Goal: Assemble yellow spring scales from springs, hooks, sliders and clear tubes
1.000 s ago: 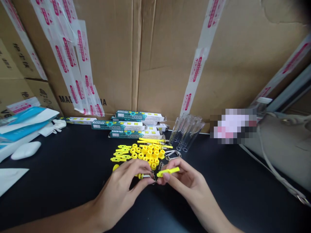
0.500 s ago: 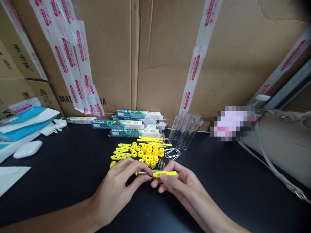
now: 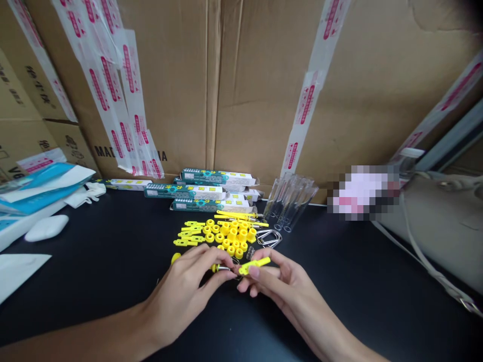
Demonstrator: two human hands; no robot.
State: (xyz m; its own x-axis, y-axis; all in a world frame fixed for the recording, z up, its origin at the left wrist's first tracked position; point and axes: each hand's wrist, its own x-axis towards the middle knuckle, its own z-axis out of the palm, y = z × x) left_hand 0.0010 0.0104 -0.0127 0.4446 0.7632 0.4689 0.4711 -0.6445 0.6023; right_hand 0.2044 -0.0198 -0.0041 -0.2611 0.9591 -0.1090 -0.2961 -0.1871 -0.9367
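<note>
My left hand [image 3: 192, 276] is closed on a thin metal rod with a yellow end [image 3: 220, 268], held between thumb and fingers. Between the thumb and fingers of my right hand [image 3: 279, 281] is a flat yellow plastic piece [image 3: 256, 264] with a narrow tail, tilted up to the right. The two parts meet near the fingertips, but whether they touch is hidden. A bit of thin wire shows there too. Just beyond lie several yellow rings and flanged caps [image 3: 236, 236], flat yellow pieces [image 3: 190, 234], small metal springs [image 3: 250, 252] and metal clips [image 3: 269, 238].
Long yellow rods [image 3: 241, 217] lie before stacked green-and-white boxes [image 3: 204, 191]. Clear tubes [image 3: 290, 203] lean against the cardboard [image 3: 256, 100]. Left are blue-and-white packets [image 3: 41, 188] and a white earbud case [image 3: 47, 228]; right, a beige bag [image 3: 449, 221] with a strap.
The yellow piece in my right hand has turned, its tail now pointing up. My left hand keeps its grip on the rod. The view has shifted slightly.
</note>
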